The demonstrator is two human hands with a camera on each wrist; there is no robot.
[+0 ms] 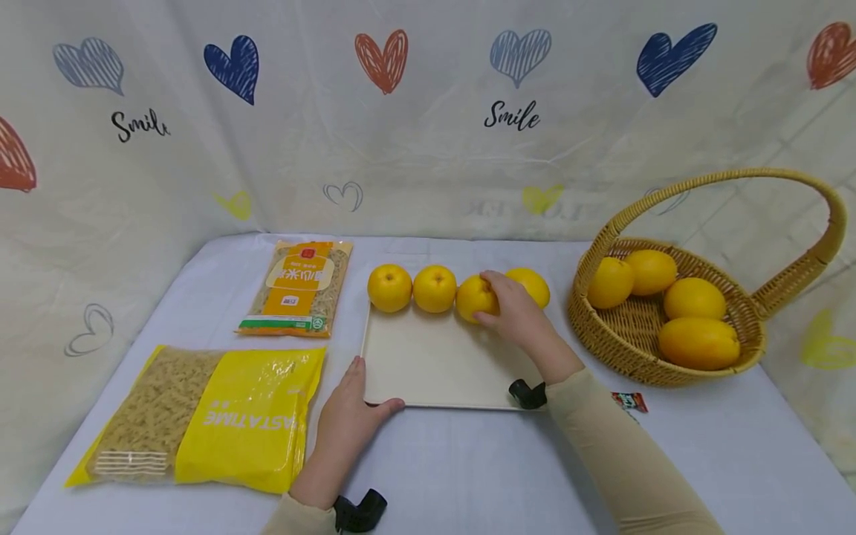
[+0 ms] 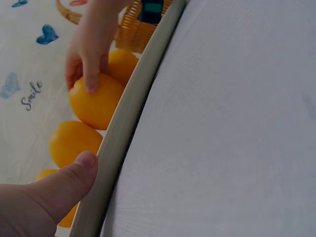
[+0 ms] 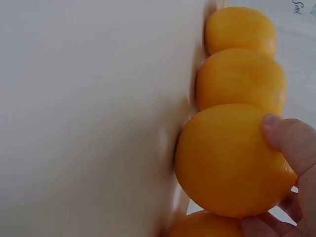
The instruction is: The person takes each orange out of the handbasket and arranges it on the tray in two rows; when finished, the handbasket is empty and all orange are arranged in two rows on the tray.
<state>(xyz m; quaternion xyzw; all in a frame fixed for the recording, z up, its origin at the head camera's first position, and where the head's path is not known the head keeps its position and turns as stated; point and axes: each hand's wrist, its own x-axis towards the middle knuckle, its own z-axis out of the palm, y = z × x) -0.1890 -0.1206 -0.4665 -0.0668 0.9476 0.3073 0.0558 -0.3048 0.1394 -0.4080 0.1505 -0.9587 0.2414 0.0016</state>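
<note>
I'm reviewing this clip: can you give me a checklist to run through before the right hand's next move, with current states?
1. Right hand secure on the third orange from the left: ok, thumb and fingers hold it.
2. Right hand free for another pick: not ok, it is occupied by that orange.
3. Left hand at the tray: ok, touching its near left corner.
4. Held orange's weight fully on the tray: cannot tell, its underside is hidden.
5. Wicker basket upright: ok, four fruits inside.
6. Tray clear of the pasta bag: ok, a gap shows between them.
</note>
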